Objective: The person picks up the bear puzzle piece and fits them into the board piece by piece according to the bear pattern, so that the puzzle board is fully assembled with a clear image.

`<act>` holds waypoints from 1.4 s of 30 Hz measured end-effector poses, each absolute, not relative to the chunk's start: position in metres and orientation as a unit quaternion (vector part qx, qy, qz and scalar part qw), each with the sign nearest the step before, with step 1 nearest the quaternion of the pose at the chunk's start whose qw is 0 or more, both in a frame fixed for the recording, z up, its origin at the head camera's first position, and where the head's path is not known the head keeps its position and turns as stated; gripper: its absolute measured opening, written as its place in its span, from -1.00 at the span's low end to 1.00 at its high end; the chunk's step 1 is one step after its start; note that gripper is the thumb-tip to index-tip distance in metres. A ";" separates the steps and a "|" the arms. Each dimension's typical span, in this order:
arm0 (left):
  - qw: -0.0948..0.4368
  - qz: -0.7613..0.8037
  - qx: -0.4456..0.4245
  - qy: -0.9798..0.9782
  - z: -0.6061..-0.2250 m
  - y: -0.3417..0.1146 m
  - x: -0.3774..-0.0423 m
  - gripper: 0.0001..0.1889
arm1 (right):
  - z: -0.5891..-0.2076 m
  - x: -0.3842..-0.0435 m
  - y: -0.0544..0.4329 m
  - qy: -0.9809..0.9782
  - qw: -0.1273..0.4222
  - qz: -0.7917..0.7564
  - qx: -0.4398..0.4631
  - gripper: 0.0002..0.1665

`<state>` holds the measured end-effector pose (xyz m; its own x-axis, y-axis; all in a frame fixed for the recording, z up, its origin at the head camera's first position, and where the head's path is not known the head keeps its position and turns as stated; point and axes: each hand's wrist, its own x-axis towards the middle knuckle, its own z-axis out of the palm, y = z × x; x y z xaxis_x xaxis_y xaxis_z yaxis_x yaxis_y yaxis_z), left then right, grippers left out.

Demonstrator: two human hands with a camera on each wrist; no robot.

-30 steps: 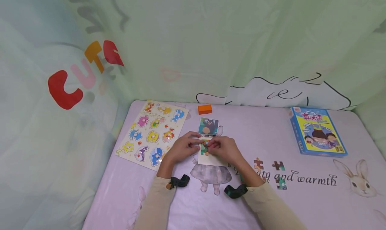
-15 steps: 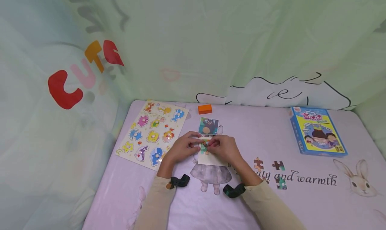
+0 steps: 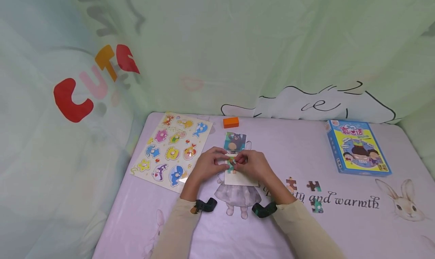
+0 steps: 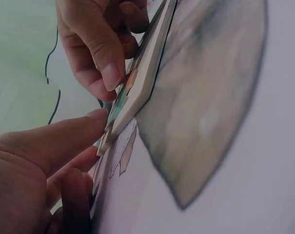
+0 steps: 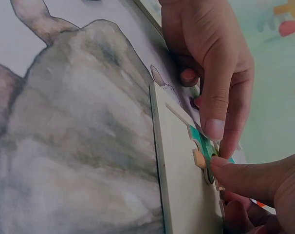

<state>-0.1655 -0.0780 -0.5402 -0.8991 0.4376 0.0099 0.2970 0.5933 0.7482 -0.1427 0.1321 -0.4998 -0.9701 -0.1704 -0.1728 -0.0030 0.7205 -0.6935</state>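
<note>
A pale wooden puzzle board (image 3: 242, 180) lies before me, with joined green and orange puzzle pieces (image 3: 231, 170) near its upper left corner. My left hand (image 3: 211, 164) rests at that corner, thumb and index finger fairly straight; in the right wrist view its thumb (image 5: 214, 127) touches the green pieces. With thumb and fingers my right hand (image 3: 254, 165) pinches a small puzzle piece at the pieces' right side. Its fingers mostly hide that piece. Just beyond the board is a bear picture (image 3: 235, 142).
Loose puzzle pieces lie right of my right forearm, one brown and orange (image 3: 291, 184), one dark (image 3: 313, 186), one teal (image 3: 317, 207). An animal peg board (image 3: 185, 166) lies left. An orange block (image 3: 231, 122) and a blue and yellow box (image 3: 361, 148) stand farther back.
The board has shifted slightly right. Both hands have moved a little with it, the right one slightly upward, and keep close together over the pieces.
</note>
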 end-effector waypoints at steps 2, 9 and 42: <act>0.084 0.399 0.200 0.891 -0.540 -0.076 -0.165 -0.67 | -0.499 -0.144 0.134 0.921 0.118 -0.368 -0.054 -0.81; 0.078 0.390 0.185 0.899 -0.535 -0.071 -0.163 -0.68 | -0.499 -0.146 0.134 0.922 0.127 -0.363 -0.050 -0.75; 0.104 0.363 0.206 0.903 -0.533 -0.073 -0.159 -0.54 | -0.501 -0.141 0.137 0.933 0.093 -0.334 -0.095 -0.73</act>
<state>-0.1590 -0.0729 -0.5331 -0.8935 0.4474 -0.0389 0.2956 0.6512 0.6990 -0.1410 0.1373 -0.5015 -0.9647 -0.2388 -0.1106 -0.1145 0.7594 -0.6405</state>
